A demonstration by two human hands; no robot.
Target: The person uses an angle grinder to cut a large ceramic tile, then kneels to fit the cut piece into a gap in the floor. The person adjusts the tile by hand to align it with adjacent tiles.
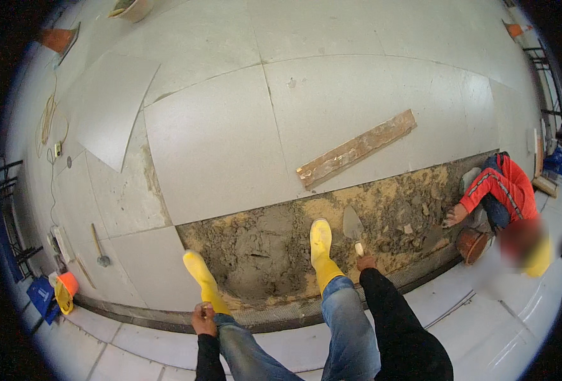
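My right hand is closed round the pale handle of a pointed trowel. The trowel's grey blade lies over the strip of wet mortar and sand, just right of my right yellow boot. My left hand hangs beside my left leg, close to the top of the left yellow boot. Its fingers are curled together, and what they may hold is too small to make out. Both boots stand at the mortar bed, which is lumpy and grey with sandy patches.
A co-worker in a red top crouches at the bed's right end by a brown bucket. A stained wooden board lies on the large tiles. Farther left are a loose tile, a mallet and a cable.
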